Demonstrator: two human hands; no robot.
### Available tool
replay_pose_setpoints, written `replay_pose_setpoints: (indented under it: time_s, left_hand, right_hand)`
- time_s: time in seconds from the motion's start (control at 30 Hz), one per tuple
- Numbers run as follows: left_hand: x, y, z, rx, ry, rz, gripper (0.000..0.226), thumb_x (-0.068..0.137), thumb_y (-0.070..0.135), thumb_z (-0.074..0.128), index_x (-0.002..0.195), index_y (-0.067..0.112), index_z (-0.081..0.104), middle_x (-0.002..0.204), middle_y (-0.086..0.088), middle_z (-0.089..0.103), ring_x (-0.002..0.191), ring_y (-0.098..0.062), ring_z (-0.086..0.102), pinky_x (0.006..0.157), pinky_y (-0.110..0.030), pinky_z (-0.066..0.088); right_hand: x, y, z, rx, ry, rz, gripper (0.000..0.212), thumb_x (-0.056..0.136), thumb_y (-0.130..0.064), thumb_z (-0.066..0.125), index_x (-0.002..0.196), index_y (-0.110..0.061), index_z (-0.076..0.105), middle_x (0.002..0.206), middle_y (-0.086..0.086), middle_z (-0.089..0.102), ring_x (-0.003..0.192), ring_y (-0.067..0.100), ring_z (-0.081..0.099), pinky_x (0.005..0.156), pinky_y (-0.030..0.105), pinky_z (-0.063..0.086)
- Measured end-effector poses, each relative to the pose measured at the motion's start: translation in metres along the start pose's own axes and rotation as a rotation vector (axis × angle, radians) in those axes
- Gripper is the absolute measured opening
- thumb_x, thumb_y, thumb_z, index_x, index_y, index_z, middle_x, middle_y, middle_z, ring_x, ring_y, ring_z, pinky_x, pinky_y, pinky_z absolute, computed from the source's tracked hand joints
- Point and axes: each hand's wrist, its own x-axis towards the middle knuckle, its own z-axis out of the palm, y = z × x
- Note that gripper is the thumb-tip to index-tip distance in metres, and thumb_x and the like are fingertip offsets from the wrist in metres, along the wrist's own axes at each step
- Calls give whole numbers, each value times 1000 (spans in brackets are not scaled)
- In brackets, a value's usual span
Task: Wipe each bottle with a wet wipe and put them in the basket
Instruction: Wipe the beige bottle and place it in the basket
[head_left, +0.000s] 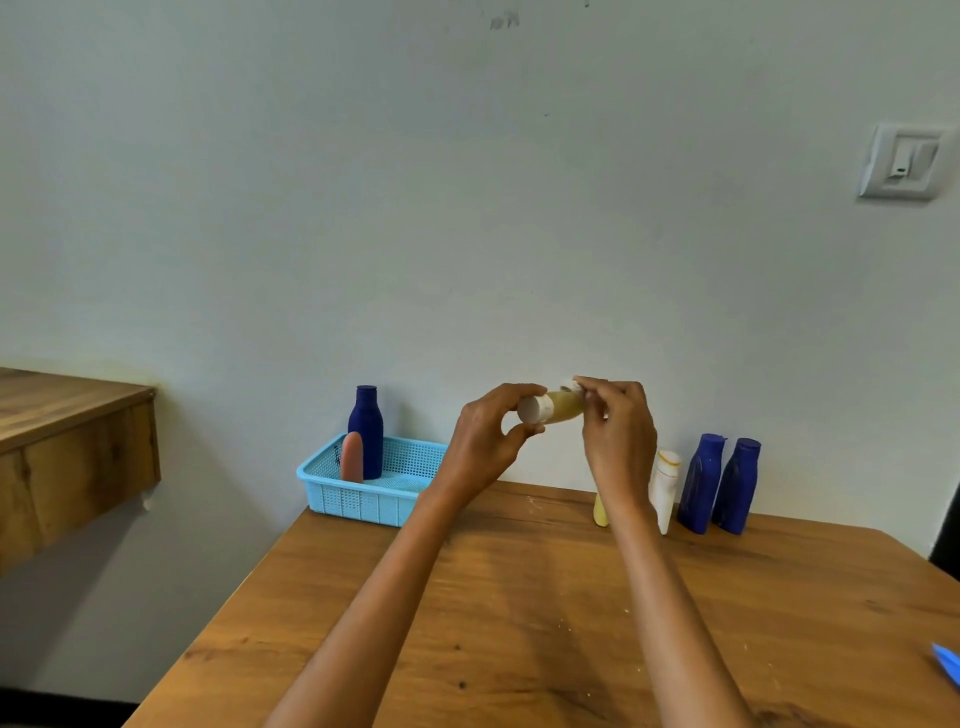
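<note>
A small yellowish bottle (562, 407) with a white cap lies sideways in the air above the table. My left hand (488, 441) pinches its capped end. My right hand (618, 436) grips the other end, where a bit of white wipe (571, 385) shows at the fingertips. The light blue basket (358, 501) stands at the table's far left corner and holds a dark blue bottle (365, 428) and a pink bottle (352, 457), both upright. Behind my right wrist stand a yellow bottle (601, 512), a white bottle (665, 486) and two dark blue bottles (702, 483) (736, 486).
The wooden table (519, 597) runs up to a pale wall. A wooden shelf (67, 447) juts out at the left. A blue object (948, 670) pokes in at the right edge. A wall switch (904, 161) is high on the right.
</note>
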Motion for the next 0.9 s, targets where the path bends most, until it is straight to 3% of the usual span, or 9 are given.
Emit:
replay_pose_setpoints:
  time_s: [0.13, 0.43, 0.53, 0.63, 0.73, 0.83, 0.9]
  left_hand:
    - [-1, 0, 2, 0, -19, 3, 39, 77, 7, 74, 115, 8, 63, 111, -8, 67, 93, -6, 56, 81, -1, 41]
    - [2, -3, -1, -71, 147, -158, 41, 74, 5, 77, 113, 6, 65, 102, 12, 60, 87, -1, 60, 80, -5, 45]
    - [6, -1, -2, -124, 187, -267, 40, 76, 7, 76, 114, 7, 66, 96, 10, 63, 75, 7, 58, 73, -3, 45]
    - [12, 1, -4, -189, 195, -386, 37, 78, 14, 76, 113, 10, 66, 91, 7, 66, 73, 0, 62, 72, -14, 51]
    - [13, 0, -3, -248, 174, -471, 35, 77, 20, 77, 110, 15, 67, 91, 7, 68, 80, -10, 65, 74, -24, 55]
    - [10, -5, -2, -282, 158, -545, 29, 77, 23, 77, 104, 25, 67, 86, 11, 66, 78, 1, 62, 72, -19, 53]
    - [10, -6, -1, -297, 139, -569, 30, 77, 22, 76, 106, 22, 67, 86, 11, 65, 78, 2, 61, 70, -14, 50]
  right_hand:
    - [4, 3, 0, 91, -25, 134, 26, 96, -14, 49, 118, -11, 63, 112, 14, 57, 97, 25, 60, 75, 22, 44]
    - [-8, -35, 10, 208, -76, 52, 31, 92, -8, 55, 123, -10, 61, 115, 13, 61, 108, 23, 59, 88, 27, 49]
    - [-7, -40, 10, 282, -109, -13, 27, 89, -6, 59, 115, -11, 66, 114, 9, 64, 105, 18, 60, 83, 13, 47]
    - [-5, -42, 11, 368, -119, -49, 21, 88, -3, 61, 105, -11, 70, 107, 3, 65, 92, 4, 59, 71, -1, 41]
    - [0, -37, 4, 377, 4, 26, 20, 90, -6, 58, 106, -13, 68, 106, 4, 64, 95, 7, 57, 71, 1, 42]
    - [9, -19, -8, 307, 107, 78, 23, 91, -5, 56, 112, -10, 65, 112, 9, 59, 101, 15, 58, 76, 4, 41]
    - [12, -6, -13, 263, 89, 121, 26, 92, -5, 54, 116, -8, 63, 117, 12, 57, 106, 20, 57, 82, 16, 43]
